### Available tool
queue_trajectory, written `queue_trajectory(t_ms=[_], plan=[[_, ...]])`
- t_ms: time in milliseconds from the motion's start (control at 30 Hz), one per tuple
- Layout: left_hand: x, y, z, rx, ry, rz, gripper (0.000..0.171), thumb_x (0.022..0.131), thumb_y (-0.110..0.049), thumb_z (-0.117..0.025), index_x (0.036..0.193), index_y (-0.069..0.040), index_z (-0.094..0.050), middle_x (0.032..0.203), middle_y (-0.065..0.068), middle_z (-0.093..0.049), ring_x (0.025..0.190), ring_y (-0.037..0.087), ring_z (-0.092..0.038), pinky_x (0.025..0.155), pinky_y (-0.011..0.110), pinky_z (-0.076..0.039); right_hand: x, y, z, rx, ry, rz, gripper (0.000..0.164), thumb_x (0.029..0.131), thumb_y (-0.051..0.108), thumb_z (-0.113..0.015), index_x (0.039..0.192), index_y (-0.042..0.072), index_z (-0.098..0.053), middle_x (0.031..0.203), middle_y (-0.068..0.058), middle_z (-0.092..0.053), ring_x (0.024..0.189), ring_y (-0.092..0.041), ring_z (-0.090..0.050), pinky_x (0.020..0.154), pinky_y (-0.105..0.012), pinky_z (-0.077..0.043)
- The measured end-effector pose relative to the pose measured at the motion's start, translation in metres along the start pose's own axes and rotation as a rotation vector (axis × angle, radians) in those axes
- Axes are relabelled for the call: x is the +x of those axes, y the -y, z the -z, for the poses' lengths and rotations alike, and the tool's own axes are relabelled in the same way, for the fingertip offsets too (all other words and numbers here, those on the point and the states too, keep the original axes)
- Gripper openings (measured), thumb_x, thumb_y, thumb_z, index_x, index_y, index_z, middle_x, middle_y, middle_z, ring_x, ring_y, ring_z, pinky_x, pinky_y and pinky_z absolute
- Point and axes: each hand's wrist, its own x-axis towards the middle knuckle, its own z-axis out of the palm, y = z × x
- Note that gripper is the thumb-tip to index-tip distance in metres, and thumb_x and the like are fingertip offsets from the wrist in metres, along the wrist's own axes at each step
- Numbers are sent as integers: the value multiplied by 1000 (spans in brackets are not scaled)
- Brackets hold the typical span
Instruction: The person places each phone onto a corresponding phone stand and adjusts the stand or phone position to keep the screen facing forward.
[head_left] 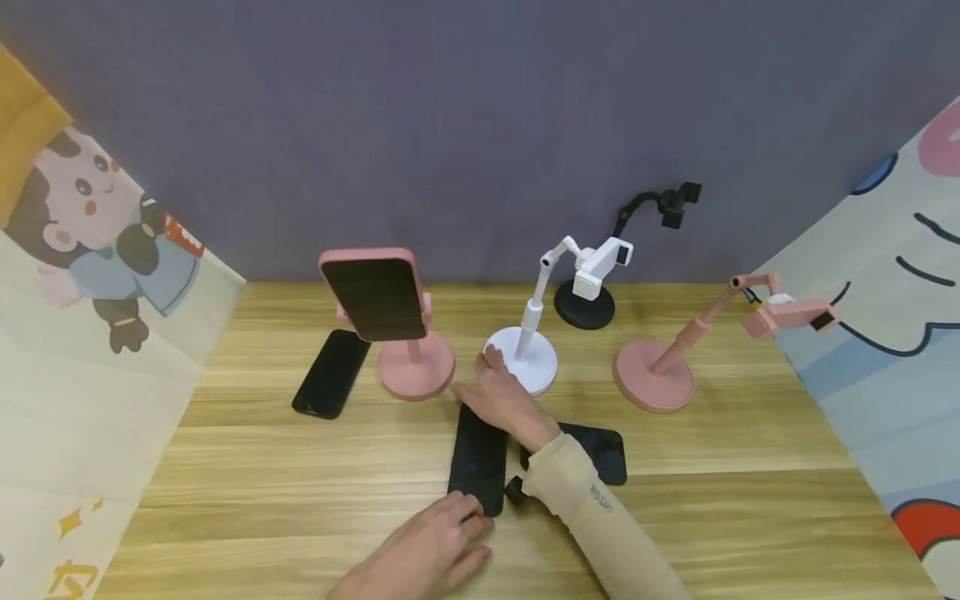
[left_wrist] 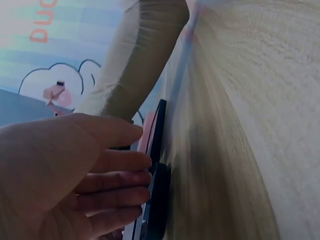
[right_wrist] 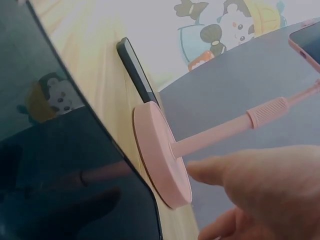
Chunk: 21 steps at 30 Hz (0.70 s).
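Note:
A dark phone lies lengthwise on the wooden table between both hands. At its near end is my left hand, fingertips close to or touching the phone's edge; in the left wrist view the fingers are extended. My right hand is over the phone's far end, beside the round base of a white phone stand. Its thumb points toward the pink stand's base in the right wrist view, apart from the fingers. Whether the right hand touches the phone is hidden.
A pink stand carries an upright phone. Another phone lies left of it. Partly beneath the right sleeve is a further phone. A black stand and second pink stand are to the right.

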Motion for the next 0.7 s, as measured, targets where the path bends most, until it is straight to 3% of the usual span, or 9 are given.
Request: queue_trajectory(t_ms=[167,333,433,567,700], plan=[[9,0,1,-64,3,-45,22,103,-30,-65,115,-15,-75,110,-7,-65,99,4,-58,88,16,-52,-11,-9,6,55,20,74,77,106,48,-54,158,-4,-32,171,-20,-11,157,-35,-19,122,-51,-34],[25,0,7,-121,-53,-113,25,103,-32,-65,120,-15,-73,116,-8,-64,105,4,-58,94,14,-49,-21,-15,19,83,-7,168,74,104,43,-60,158,-1,-36,171,-17,-15,156,-32,-22,121,-53,-35],[36,3,11,-125,-90,-141,28,100,-30,-69,121,-13,-72,118,-6,-64,107,6,-59,97,17,-49,-26,-20,28,63,-47,268,70,103,38,-64,156,-1,-40,170,-17,-22,153,-34,-30,117,-54,-40],[52,13,16,-129,-117,-112,34,96,-29,-74,123,-8,-71,121,0,-66,112,13,-62,101,25,-52,-31,-30,40,35,-155,426,59,101,28,-69,149,0,-51,163,-19,-37,146,-38,-43,111,-57,-45],[66,25,19,-144,-81,-27,43,98,-31,-73,131,-4,-68,131,8,-65,120,19,-62,105,32,-52,-33,-43,51,83,-269,520,45,100,20,-70,141,2,-62,152,-18,-53,139,-37,-51,110,-58,-47]])
